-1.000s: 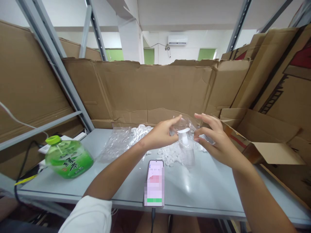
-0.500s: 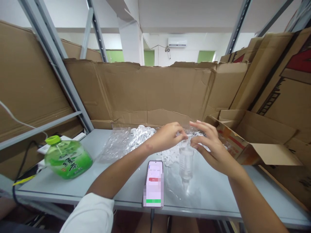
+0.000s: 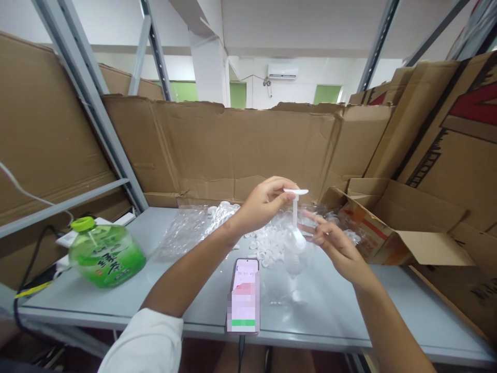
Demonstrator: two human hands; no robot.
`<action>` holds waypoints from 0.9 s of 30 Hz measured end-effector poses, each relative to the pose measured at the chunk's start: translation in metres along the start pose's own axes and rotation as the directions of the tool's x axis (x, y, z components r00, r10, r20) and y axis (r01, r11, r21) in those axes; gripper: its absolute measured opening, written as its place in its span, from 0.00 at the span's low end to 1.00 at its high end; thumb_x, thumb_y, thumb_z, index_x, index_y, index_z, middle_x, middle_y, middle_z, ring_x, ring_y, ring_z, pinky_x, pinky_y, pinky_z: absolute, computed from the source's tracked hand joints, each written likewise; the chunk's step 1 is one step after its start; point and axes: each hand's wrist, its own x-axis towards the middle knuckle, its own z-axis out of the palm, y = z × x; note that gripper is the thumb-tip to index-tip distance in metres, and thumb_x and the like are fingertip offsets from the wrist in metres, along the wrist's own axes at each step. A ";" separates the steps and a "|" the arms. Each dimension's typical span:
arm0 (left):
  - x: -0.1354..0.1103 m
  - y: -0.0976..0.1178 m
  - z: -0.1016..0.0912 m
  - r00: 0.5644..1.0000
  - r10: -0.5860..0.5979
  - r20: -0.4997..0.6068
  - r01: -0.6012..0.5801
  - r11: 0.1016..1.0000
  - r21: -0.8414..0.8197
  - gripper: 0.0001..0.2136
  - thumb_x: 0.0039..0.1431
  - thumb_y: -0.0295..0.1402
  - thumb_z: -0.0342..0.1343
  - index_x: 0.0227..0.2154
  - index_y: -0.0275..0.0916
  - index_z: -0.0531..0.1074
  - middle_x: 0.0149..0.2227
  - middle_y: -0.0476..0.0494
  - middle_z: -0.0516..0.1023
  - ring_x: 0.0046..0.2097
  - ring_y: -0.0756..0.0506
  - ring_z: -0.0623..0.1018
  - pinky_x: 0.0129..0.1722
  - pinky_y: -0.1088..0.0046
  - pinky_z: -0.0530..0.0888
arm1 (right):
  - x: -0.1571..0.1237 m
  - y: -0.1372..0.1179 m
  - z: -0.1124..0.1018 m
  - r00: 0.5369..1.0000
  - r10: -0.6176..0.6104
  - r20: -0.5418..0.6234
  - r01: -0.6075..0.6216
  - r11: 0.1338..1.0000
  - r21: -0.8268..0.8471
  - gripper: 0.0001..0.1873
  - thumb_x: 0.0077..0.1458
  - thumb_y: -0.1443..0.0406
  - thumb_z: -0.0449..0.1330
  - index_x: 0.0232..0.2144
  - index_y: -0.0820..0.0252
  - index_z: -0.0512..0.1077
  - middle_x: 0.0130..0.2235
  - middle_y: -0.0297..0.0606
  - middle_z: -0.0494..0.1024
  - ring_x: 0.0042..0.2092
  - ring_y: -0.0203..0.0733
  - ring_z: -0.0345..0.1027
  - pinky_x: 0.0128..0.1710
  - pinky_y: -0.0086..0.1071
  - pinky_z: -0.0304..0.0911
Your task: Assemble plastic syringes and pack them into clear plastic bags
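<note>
My left hand (image 3: 269, 199) pinches the flat top of a white pump head (image 3: 295, 210), which has a thin upright stem and a wider collar at its lower end. Directly below the collar is a clear plastic bottle (image 3: 293, 261), faint and blurred against the table. My right hand (image 3: 336, 246) is at the right of the collar with its fingers stretched out and apart. Its fingertips are close to the collar; whether they touch it I cannot tell. Behind the bottle lies a pile of small white plastic caps (image 3: 267, 243).
A phone (image 3: 244, 295) with a cable lies at the front edge. On the left are a green-capped bottle (image 3: 108, 254) and a clear plastic bag (image 3: 182, 230). An opened cardboard box (image 3: 388, 228) stands at right, and a cardboard wall (image 3: 248, 145) closes the back.
My left hand has risen, and the white pump head with its stem now shows clearly beneath its fingers. My right hand has dropped slightly, with its fingers pointing at the collar.
</note>
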 end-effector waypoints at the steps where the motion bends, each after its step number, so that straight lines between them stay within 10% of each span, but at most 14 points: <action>1: 0.000 0.004 -0.001 1.000 0.007 0.003 -0.007 1.000 -0.016 0.08 0.58 0.33 0.48 0.37 0.38 0.70 0.44 0.41 0.70 0.46 0.49 0.70 0.44 0.73 0.70 | 0.000 0.002 0.000 1.000 0.028 0.004 -0.028 0.999 0.046 0.06 0.59 0.61 0.49 0.31 0.54 0.62 0.59 0.39 0.56 0.52 0.46 0.63 0.48 0.47 0.61; 15: -0.003 0.008 0.007 0.958 0.108 -0.265 0.035 0.876 0.481 0.08 0.53 0.37 0.52 0.23 0.38 0.66 0.29 0.49 0.72 0.33 0.50 0.70 0.41 0.68 0.64 | -0.006 0.013 0.018 0.999 0.022 -0.028 -0.023 1.000 -0.019 0.07 0.51 0.62 0.58 0.29 0.55 0.63 0.48 0.41 0.69 0.51 0.45 0.62 0.47 0.41 0.60; 20: -0.004 0.006 0.010 0.963 0.156 -0.220 0.016 0.781 0.625 0.10 0.52 0.36 0.52 0.20 0.38 0.63 0.24 0.53 0.68 0.30 0.51 0.68 0.43 0.67 0.61 | -0.007 0.004 0.022 0.997 0.015 -0.074 -0.019 0.998 -0.061 0.06 0.52 0.63 0.58 0.28 0.55 0.62 0.50 0.42 0.67 0.57 0.47 0.54 0.50 0.43 0.57; 27: -0.008 0.009 0.017 0.994 0.102 -0.038 -0.069 0.863 0.501 0.08 0.52 0.38 0.53 0.25 0.39 0.69 0.38 0.46 0.71 0.43 0.46 0.69 0.48 0.63 0.61 | 0.001 -0.004 0.027 0.970 0.093 -0.225 -0.048 0.978 0.202 0.12 0.51 0.62 0.59 0.26 0.55 0.57 0.48 0.38 0.69 0.43 0.42 0.69 0.42 0.40 0.65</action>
